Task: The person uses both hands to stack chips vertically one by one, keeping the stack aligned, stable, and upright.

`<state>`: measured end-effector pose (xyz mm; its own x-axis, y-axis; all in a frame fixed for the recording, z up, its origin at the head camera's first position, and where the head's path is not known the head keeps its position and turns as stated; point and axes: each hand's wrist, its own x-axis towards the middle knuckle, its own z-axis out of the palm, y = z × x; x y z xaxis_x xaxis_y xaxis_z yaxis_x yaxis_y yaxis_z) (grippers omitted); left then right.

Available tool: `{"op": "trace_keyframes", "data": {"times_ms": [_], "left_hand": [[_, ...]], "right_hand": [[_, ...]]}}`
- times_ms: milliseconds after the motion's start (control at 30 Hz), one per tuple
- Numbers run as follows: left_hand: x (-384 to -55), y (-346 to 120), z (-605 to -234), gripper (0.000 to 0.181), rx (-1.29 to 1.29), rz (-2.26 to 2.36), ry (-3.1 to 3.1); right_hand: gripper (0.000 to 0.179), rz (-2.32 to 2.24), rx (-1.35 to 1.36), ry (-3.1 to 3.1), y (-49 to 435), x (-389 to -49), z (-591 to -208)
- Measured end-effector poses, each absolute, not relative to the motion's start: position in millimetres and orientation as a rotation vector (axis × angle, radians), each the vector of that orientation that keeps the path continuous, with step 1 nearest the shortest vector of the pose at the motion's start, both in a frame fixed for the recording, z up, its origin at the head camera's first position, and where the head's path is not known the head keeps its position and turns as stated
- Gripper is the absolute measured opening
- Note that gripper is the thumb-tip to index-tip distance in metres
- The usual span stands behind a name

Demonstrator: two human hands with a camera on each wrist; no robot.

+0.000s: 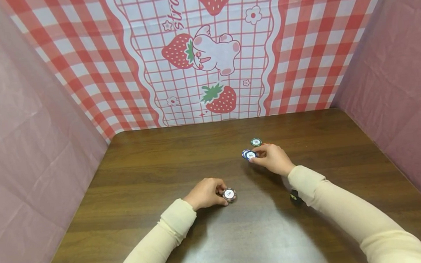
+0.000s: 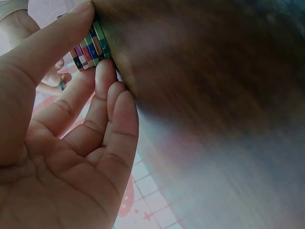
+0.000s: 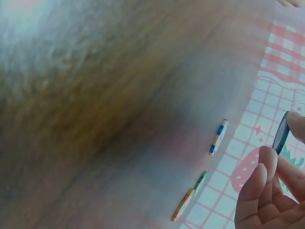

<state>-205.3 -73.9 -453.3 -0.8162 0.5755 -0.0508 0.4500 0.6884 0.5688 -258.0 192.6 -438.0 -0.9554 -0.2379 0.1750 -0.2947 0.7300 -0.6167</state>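
Note:
A stack of poker chips [image 2: 90, 50] in several colours stands on the wooden table, a white-centred chip [image 1: 229, 194] on top. My left hand [image 1: 205, 193] grips the stack's sides between thumb and fingers. Farther back and to the right, my right hand [image 1: 275, 159] pinches a dark blue poker chip [image 3: 281, 133] by its edge, held above the tabletop. A blue-and-white chip [image 3: 218, 137] lies on the table, partly covered by the held chip in the head view. Just beyond are a green chip [image 1: 256, 142] and a red chip [image 3: 183, 205], the red one mostly hidden behind my right hand.
A small black object [image 1: 295, 197] shows beside the right sleeve cuff; its kind cannot be told. The brown wooden table [image 1: 152, 152] ends at a strawberry-print cloth [image 1: 208, 98] behind. Pink cloths [image 1: 389, 92] hang at both sides.

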Motion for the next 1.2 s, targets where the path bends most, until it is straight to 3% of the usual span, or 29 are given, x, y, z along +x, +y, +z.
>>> {"op": "trace_keyframes", "data": {"times_ms": [1200], "left_hand": [[-205,-75,-453,0.03,0.839,0.834,2.672]], "right_hand": [[0.031,1.231,0.749,-2.696,163,-215,-436]]}}
